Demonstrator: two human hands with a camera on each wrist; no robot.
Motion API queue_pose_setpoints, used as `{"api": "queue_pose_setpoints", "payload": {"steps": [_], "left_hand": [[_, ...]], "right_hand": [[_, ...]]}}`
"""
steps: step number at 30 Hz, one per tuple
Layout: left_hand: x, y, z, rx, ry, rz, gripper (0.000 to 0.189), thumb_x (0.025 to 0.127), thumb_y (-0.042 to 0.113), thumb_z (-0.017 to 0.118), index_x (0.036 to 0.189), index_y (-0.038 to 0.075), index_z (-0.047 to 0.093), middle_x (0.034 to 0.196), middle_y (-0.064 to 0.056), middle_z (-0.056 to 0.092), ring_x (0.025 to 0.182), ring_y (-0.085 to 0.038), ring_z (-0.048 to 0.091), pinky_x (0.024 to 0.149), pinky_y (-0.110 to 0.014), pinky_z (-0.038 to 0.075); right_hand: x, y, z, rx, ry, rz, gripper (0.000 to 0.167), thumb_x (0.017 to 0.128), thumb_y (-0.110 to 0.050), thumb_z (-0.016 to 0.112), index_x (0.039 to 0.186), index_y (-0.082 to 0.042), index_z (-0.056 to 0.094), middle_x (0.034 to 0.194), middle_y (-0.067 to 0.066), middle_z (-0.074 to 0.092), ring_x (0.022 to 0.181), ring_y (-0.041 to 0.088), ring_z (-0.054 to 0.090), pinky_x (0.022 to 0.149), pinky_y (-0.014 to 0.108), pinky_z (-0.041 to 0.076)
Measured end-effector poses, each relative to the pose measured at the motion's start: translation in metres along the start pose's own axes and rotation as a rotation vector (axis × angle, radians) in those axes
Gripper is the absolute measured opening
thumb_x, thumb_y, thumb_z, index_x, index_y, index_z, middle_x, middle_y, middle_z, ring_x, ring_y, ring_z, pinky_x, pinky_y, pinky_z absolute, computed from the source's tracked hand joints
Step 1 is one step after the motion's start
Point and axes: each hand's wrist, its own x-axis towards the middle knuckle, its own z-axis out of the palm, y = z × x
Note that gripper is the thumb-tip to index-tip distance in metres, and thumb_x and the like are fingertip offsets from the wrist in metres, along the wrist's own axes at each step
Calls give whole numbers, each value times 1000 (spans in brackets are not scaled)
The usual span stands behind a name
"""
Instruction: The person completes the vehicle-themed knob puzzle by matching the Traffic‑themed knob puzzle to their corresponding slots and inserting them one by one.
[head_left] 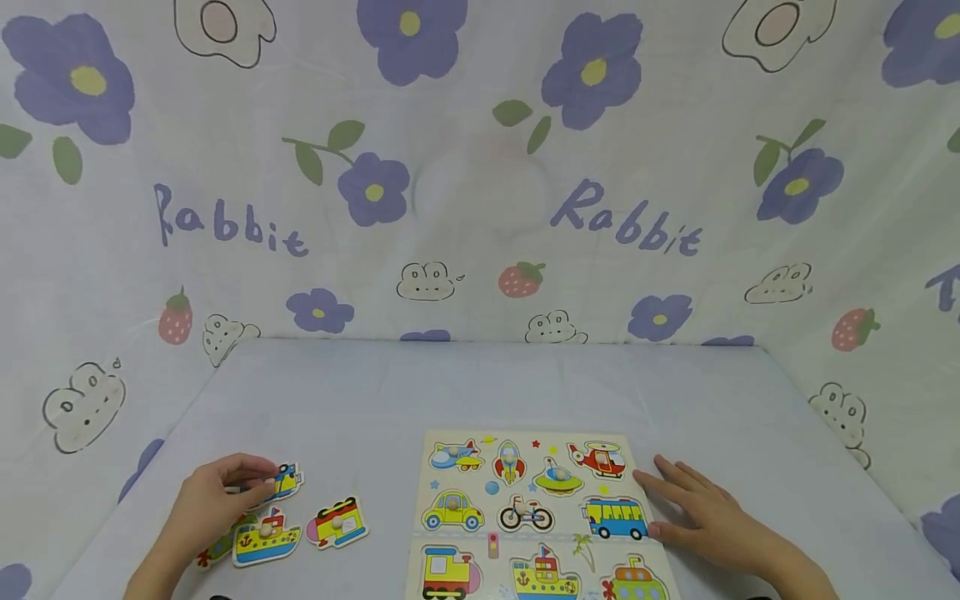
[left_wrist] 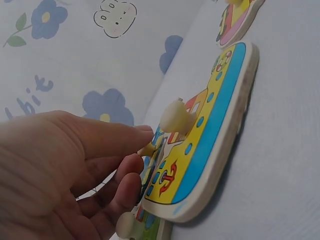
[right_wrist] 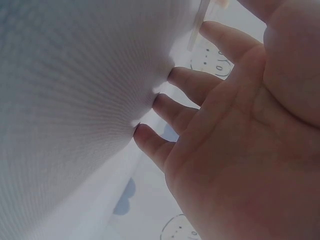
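My left hand [head_left: 217, 500] pinches the small wooden knob of a blue and yellow bus puzzle piece [head_left: 287, 481] between thumb and fingers, at the left of the table. Just in front lies a ship piece [head_left: 266, 540] with a round knob, partly over a green submarine piece [head_left: 217, 550]. A train piece [head_left: 337, 523] lies to their right. My right hand [head_left: 697, 512] rests with spread fingers at the right edge of the puzzle board [head_left: 468, 533], thumb by its printed bus [head_left: 615, 517]. In the right wrist view, the fingertips [right_wrist: 145, 132] press on the white cloth.
Knobbed plane, rocket, helicopter, saucer, car and bicycle [head_left: 525, 515] pieces sit in the board. Its train [head_left: 448, 573], ship and submarine pictures show no knobs. White cloth covers the table [head_left: 480, 387], and a flowered curtain [head_left: 480, 167] hangs behind and at both sides.
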Motion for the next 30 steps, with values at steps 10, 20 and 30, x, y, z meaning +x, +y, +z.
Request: {"api": "queue_pose_setpoints", "payload": {"steps": [10,20,30], "left_hand": [[-1,-3,2,23,16,-21,23,85,15,78,107,10,72,96,-1,72,87,-16,66,73,-24,51],[0,-2,1,49,44,-2,17,84,17,80,99,12,74,91,2,73,84,-15,68,72,-28,51],[0,1,2,-1,53,-14,17,84,19,80,97,10,73,88,1,74,79,-13,68,68,-23,51]], "right_hand": [[0,0,1,-7,1,10,77,81,-65,65,146,-25,50,158,18,25,141,50,10,100,76,11],[0,0,2,-7,12,1,77,81,-64,66,146,-26,50,158,17,26,141,50,11,99,76,12],[0,-1,2,-4,13,2,77,81,-63,66,146,-25,50,158,18,26,141,51,11,99,76,11]]}}
